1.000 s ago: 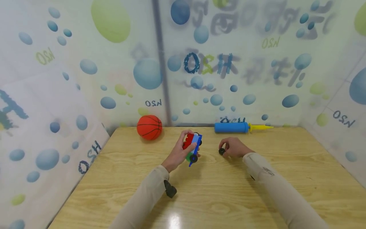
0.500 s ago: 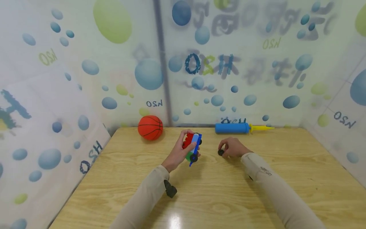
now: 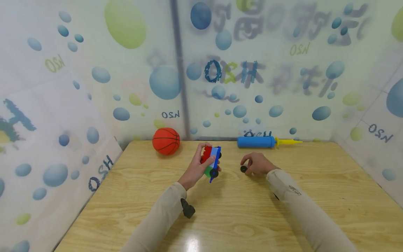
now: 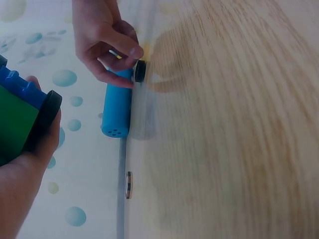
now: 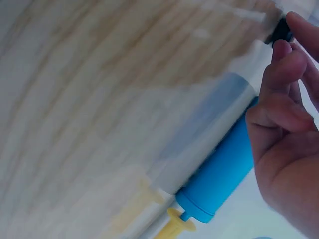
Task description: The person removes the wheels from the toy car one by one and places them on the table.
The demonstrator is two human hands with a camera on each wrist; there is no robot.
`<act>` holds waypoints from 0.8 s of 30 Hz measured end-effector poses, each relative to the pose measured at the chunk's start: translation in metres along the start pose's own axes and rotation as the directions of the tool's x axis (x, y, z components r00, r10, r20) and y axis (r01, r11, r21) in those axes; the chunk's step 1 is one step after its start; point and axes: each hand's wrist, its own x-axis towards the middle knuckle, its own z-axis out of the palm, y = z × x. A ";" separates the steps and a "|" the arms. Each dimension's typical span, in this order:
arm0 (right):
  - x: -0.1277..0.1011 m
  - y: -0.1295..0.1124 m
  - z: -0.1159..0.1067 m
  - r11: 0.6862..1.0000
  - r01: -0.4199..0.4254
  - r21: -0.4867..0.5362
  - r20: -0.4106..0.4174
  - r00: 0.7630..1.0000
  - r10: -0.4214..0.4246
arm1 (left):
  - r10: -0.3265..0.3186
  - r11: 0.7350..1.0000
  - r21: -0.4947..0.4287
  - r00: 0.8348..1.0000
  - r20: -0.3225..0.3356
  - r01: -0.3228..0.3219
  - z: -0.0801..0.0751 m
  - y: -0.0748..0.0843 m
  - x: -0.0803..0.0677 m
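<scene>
In the head view, my left hand [image 3: 199, 166] grips a toy block car [image 3: 213, 159] with red, light blue and green blocks on a blue base with black wheels. The car is tilted up on end above the table. In the left wrist view, its green side and a black wheel show close to the camera. To the right, my right hand [image 3: 258, 163] pinches a small black wheel [image 3: 244, 169] between thumb and finger, low over the tabletop. Both wrist views show this wheel [image 4: 140, 71] at the fingertips; the right wrist view blurs it.
The wooden table [image 3: 226, 217] meets a patterned wall [image 3: 201, 115] at the back. A red basketball [image 3: 166, 141] stands at the back left. A blue hand pump [image 3: 255, 142] with a yellow nozzle lies at the back right. A small flat piece [image 4: 129, 185], kind unclear, lies near the back edge.
The hands stay almost in place. My left hand has turned the block car very slightly, and the wheel at my right fingertips has shifted a little toward me.
</scene>
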 end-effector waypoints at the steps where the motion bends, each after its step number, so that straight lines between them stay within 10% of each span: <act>1: -0.001 -0.001 0.000 1.000 0.001 0.003 -0.002 1.000 -0.001 | 0.000 1.000 0.000 1.000 -0.004 0.000 0.000 -0.001 0.000; 13: -0.018 -0.023 -0.013 0.991 0.129 -0.026 -0.110 0.985 -0.131 | 0.018 0.999 0.029 0.999 -0.051 -0.016 0.002 -0.007 0.004; 24: -0.030 -0.048 -0.004 0.940 0.269 0.211 -0.227 0.948 -0.221 | 0.029 1.000 0.009 0.996 -0.089 -0.028 0.008 -0.002 0.006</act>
